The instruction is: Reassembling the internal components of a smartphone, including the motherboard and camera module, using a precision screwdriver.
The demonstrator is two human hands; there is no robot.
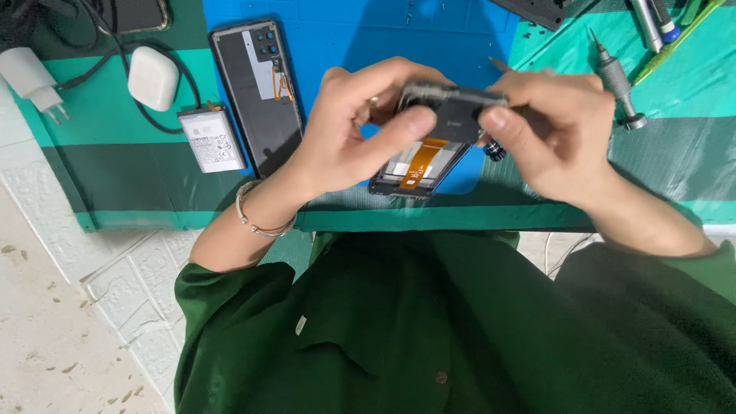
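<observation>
head view: both hands up over the near edge of the worktop [115,192], an opened phone [429,146] held between them, tilted, back cover off. left hand [349,134] fingers closed on the phone's left side, thumb pressed across the upper frame. right hand [548,134] fingers pinched on its top right corner. inside the shell an orange flex ribbon [423,159] shows, running down the middle. under the phone a blue mat [345,38]; green striped cloth beyond it. on the mat, left of the hands, the removed back cover [257,96] lies inside up; just beside it a white battery [211,140]. farther left a white earbud case [152,78] and a white charger plug [31,77] with a dark cable. right side: a screwdriver [616,80], well apart from the hands. judgement: the phone looks light and stiff but fragile with the ribbon exposed; best held by the frame edges, fingers off the ribbon and board.
</observation>
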